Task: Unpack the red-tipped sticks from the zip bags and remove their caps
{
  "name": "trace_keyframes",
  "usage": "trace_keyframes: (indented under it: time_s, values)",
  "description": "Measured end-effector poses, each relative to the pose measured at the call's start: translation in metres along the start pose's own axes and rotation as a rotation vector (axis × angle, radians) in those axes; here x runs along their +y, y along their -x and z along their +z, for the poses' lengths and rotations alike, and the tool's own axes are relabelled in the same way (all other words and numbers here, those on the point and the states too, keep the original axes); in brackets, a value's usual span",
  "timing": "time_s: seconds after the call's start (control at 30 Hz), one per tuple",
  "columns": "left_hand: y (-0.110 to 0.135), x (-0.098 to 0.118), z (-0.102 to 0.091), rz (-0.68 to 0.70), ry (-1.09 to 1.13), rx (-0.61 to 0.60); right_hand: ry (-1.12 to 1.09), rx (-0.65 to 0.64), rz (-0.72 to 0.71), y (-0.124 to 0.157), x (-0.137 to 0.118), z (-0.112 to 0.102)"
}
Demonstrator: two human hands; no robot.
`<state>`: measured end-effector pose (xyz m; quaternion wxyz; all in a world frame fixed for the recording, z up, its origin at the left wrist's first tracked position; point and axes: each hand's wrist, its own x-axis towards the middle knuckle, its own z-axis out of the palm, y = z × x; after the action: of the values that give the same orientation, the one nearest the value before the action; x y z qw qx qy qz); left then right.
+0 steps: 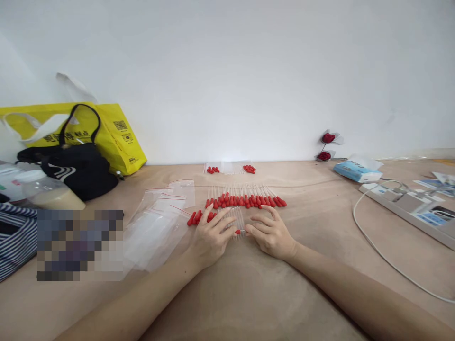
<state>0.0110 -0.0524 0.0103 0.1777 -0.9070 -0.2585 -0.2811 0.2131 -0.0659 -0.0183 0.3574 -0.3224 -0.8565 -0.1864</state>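
In the middle of the table, my left hand (pixel 213 234) and my right hand (pixel 270 232) face each other with bent fingers. Between their fingertips lies a thin clear dropper tube with a small red bulb (pixel 238 232). My left fingers pinch it on the bulb side, my right fingers on the clear side. Beneath and just behind it are several clear tubes (pixel 239 218) side by side. Loose red bulbs (pixel 194 218) lie by my left hand, which partly hides them. Farther back is a row of droppers with red bulbs (pixel 245 201), tubes pointing away from me.
Clear zip bags (pixel 156 227) lie at left. A filled bag (pixel 231 167) rests by the wall. Left stand a yellow bag (pixel 121 137), a black bag (pixel 81 173) and a bottle (pixel 53 194). Right are tissues (pixel 357 171), a power strip (pixel 408 203) and a white cable (pixel 377 251).
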Motion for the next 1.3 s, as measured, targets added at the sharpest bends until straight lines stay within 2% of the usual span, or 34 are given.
trace_keyframes:
  time_s: [0.17,0.27,0.37,0.43,0.53,0.67,0.77,0.87,1.0,1.17,1.3]
  values:
    - [0.005,-0.003,0.002,-0.033,-0.014,0.008,0.02,0.013,0.033,0.002,0.002,-0.005]
    - [0.007,-0.001,0.004,-0.079,-0.02,0.04,0.031,0.007,0.165,0.005,0.006,-0.006]
    - [0.008,0.001,0.006,-0.12,0.05,0.063,-0.038,-0.053,0.282,0.007,0.009,-0.002]
    - [0.007,-0.004,0.005,-0.215,0.126,0.088,-0.101,-0.087,0.351,0.008,0.011,0.003]
    - [0.004,-0.024,-0.002,-0.425,0.202,0.08,-0.164,-0.118,0.434,0.008,0.012,0.009]
    - [0.001,-0.06,-0.02,-0.73,0.294,-0.098,-0.254,-0.103,0.458,0.003,0.009,0.015]
    - [0.0,-0.079,-0.03,-0.869,0.363,-0.202,-0.294,-0.095,0.466,-0.002,0.005,0.019]
    - [0.002,-0.085,-0.032,-0.912,0.425,-0.263,-0.313,-0.079,0.469,-0.005,0.001,0.021]
    - [0.003,-0.083,-0.028,-0.938,0.49,-0.326,-0.329,-0.077,0.441,-0.008,-0.001,0.02]
    - [0.004,-0.082,-0.023,-0.907,0.494,-0.374,-0.32,-0.099,0.424,-0.008,-0.002,0.017]
    - [0.005,-0.089,-0.025,-0.908,0.439,-0.328,-0.342,-0.104,0.425,-0.008,-0.002,0.015]
